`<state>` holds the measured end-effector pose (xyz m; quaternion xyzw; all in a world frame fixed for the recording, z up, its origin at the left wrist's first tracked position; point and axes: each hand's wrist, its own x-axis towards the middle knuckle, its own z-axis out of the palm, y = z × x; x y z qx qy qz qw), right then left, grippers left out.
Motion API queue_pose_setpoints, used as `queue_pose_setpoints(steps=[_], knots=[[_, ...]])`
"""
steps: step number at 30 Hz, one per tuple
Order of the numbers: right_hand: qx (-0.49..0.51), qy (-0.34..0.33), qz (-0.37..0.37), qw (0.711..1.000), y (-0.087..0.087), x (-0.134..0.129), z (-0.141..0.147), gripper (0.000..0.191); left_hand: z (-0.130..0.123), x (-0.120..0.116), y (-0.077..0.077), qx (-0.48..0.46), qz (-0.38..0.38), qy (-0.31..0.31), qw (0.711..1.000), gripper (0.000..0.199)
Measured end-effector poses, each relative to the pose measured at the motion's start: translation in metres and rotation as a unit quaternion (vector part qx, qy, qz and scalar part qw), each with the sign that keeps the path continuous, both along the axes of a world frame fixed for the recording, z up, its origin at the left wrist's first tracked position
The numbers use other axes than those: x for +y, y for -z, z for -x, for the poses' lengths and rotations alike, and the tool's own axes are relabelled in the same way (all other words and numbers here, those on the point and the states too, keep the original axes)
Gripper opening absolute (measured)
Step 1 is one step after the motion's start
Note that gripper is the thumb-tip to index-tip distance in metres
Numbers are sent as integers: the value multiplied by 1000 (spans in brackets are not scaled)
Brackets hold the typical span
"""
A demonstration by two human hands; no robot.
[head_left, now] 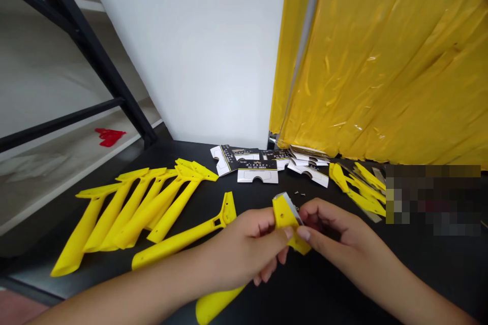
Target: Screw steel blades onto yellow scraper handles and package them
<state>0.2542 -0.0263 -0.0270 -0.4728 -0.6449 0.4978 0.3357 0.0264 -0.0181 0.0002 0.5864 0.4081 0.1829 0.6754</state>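
My left hand is closed around a yellow plastic scraper, with its head above the fingers and its handle showing below the wrist. A thin silver blade lies along the right side of that head. Thumb and fingers of my right hand pinch the blade side of the head; the fingertips behind it are partly hidden. Two small screws lie on the table just beyond the head. Another yellow scraper handle rests left of my left hand, partly behind the forearm.
Several yellow scraper handles lie in a row on the black table at left. Printed white-and-black cards are scattered at the back. Yellow plates and metal strips are piled at right. A yellow-wrapped stack stands behind.
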Motion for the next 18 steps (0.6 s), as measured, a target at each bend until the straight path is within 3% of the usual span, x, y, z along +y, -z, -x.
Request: queue_pose_setpoints(steps=[4,6,8,11,13,15,16,18], knots=[[-19,38,-61,997,-18,-8,-1,35,3,-8,-13,82,-208,-13,975,30],[13,11,-48,999,-24,-13,1,45,3,-13,-14,135,-329,5,935,28],[59,-28,-12,998,-25,-17,4,53,3,-17,-11,211,-419,47,882,47],[97,-59,53,992,-22,-21,10,53,1,-23,-4,316,-492,95,805,66],[108,-59,80,989,-20,-22,12,47,2,-25,-3,353,-514,96,776,67],[124,-48,87,987,-19,-20,10,44,4,-25,-5,356,-517,80,774,68],[132,-39,84,987,-19,-19,9,43,5,-23,-7,342,-510,63,787,67],[145,-16,79,986,-17,-14,4,40,7,-18,-12,279,-468,8,839,69]])
